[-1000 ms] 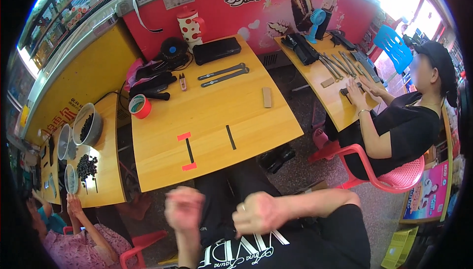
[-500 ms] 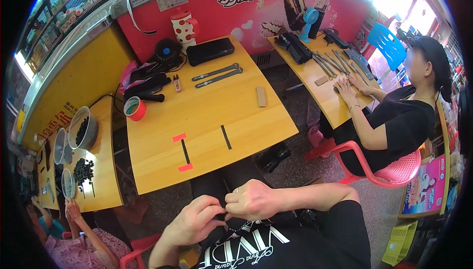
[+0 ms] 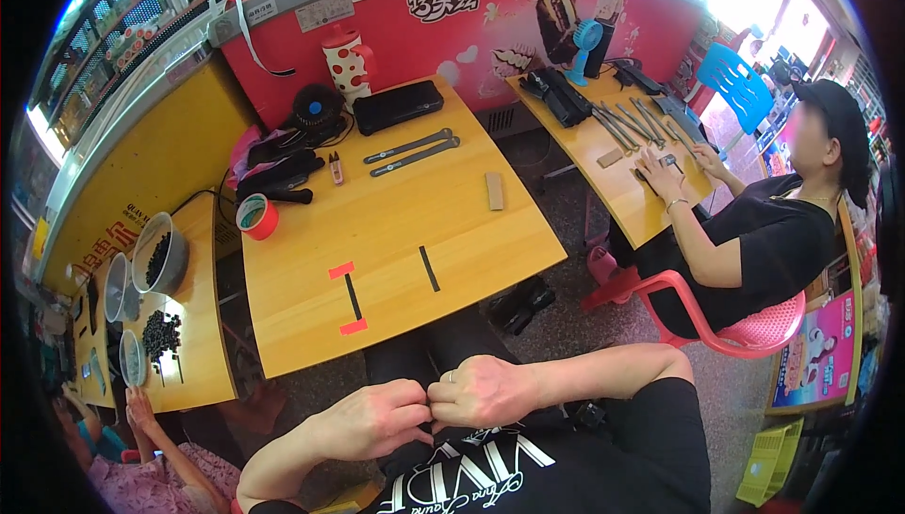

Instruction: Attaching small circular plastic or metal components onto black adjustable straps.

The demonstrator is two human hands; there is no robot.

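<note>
Both hands, left hand [image 3: 375, 417] against right hand [image 3: 484, 391], below the wooden table [image 3: 396, 222].

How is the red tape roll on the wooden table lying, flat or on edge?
Flat. The red tape roll rests on its side face near the wooden table's left edge, its round opening facing up.

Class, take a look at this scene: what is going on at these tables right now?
The person wearing the camera sits back from the wooden table, left hand and right hand pressed together in the lap; whether they hold anything cannot be seen. On the table lie two long metal tools, a red tape roll and a small wooden block, all untouched. At the next table, a seated co-worker handles tools.
</note>
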